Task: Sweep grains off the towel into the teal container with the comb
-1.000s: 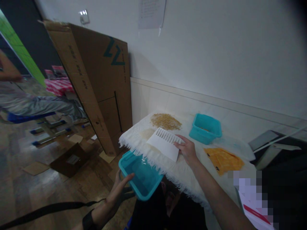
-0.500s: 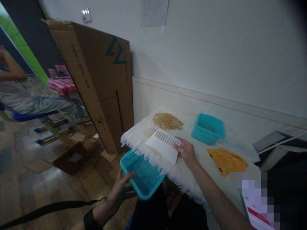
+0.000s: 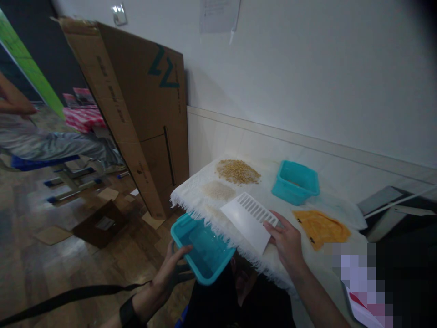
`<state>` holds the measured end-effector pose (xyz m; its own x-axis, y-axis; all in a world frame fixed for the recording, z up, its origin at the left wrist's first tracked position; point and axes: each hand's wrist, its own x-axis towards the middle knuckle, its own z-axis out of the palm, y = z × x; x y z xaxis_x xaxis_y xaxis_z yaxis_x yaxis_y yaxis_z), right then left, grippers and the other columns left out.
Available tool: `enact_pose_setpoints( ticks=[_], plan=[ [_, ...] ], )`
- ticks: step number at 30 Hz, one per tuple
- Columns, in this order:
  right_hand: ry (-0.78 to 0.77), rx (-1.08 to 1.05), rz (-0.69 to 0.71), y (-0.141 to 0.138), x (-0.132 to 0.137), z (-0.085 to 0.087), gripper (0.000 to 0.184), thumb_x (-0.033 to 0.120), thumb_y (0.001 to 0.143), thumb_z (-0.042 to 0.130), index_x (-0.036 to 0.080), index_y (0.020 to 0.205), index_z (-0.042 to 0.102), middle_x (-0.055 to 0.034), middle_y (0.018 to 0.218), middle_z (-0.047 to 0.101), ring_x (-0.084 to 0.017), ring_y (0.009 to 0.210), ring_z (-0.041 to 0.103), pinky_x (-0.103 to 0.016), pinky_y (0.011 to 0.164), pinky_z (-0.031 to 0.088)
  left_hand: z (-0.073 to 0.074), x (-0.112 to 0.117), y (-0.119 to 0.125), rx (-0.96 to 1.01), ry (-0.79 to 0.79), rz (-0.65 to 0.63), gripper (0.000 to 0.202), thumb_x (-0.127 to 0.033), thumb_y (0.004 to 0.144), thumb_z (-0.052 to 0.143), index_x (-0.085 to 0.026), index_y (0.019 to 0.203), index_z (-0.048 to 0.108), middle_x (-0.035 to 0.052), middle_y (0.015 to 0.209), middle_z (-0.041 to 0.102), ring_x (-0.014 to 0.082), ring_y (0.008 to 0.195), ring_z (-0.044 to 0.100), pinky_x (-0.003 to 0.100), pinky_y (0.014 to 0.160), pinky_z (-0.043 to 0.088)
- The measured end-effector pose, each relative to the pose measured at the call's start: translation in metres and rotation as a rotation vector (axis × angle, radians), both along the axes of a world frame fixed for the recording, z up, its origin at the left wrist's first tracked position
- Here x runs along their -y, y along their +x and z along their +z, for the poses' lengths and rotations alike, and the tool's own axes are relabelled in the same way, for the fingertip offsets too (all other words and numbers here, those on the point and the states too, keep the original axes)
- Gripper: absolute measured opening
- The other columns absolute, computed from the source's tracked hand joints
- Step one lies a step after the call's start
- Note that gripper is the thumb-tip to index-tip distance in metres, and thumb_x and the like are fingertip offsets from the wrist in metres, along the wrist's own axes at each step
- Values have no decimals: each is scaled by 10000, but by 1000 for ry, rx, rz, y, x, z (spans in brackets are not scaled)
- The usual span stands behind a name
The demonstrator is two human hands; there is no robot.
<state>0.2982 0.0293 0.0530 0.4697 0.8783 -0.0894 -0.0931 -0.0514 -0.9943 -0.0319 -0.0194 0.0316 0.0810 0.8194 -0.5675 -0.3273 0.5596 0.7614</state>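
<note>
My left hand [image 3: 175, 266] grips the rim of a teal plastic bin [image 3: 205, 255], thumb over the edge and fingers underneath, below the table's fringed front edge. My right hand [image 3: 285, 237] is closed on a white slotted plastic scraper [image 3: 247, 221], tilted just above the white cloth [image 3: 189, 187]. Beyond the scraper's left side lies a pale heap of small grains [image 3: 218, 190]. Behind it is a heap of yellow beans [image 3: 238, 171]. The inside of the held bin shows only in part, and I cannot make out any contents.
A second teal bin [image 3: 296, 182] stands at the back of the table, beside an orange cloth [image 3: 321, 228]. A tall cardboard box [image 3: 143, 123] leans at the left by the wall. An open carton [image 3: 99, 223] lies on the floor. A seated person [image 3: 58, 141] is at far left.
My right hand has drawn the scraper right and toward me, away from the pale grains, which show more fully now. My left hand and the bin stay in place.
</note>
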Motion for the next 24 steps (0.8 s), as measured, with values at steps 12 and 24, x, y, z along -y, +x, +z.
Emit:
enact_pose_setpoints(
  ticks=[12, 24],
  plan=[
    [-6, 73, 189, -38, 32, -8, 801, 562, 648, 882, 166, 1311, 668, -101, 855, 820, -321, 736, 781, -392, 612, 651, 1, 1, -3, 30, 23, -31, 830, -500, 823, 748, -356, 1503, 294, 157, 1397, 635, 344, 942, 774, 523, 845, 597],
    [139, 229, 20, -24, -21, -7, 752, 556, 665, 849, 171, 1293, 697, -87, 802, 812, -321, 750, 777, -403, 629, 643, 2, 6, -6, 29, 67, 12, 785, -517, 829, 708, -357, 1503, 337, 125, 1253, 698, 337, 919, 766, 530, 853, 584]
  ],
)
